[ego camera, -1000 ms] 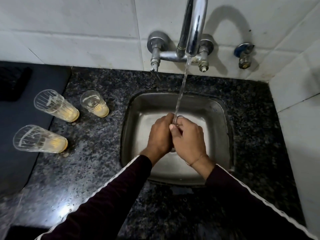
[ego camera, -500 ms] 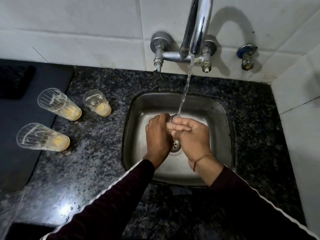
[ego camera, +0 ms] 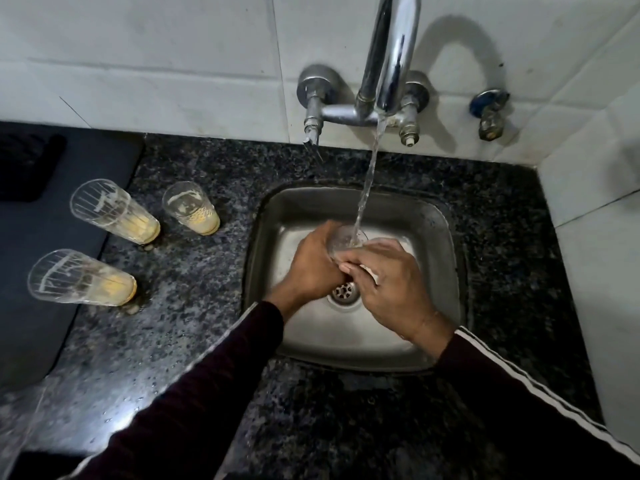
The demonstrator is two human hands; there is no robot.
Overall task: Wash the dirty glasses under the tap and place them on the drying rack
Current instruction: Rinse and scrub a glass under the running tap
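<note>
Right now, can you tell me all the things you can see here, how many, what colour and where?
dirty glasses: three, clear with yellowish dregs, standing on the counter left of the sink
glass being washed: one, clear, over the sink under the water stream, held between both hands
tap: one, shiny chrome, on the wall above the sink, water running
small valve: one, blue-topped metal, on the wall right of the tap
sink: one, steel, set in the counter, drain in the middle
counter: one, black speckled stone, wet in spots
dark mat: one, at the far left
wall tiles: white, behind and at the right
left hand: grips the glass
right hand: grips the glass
</note>
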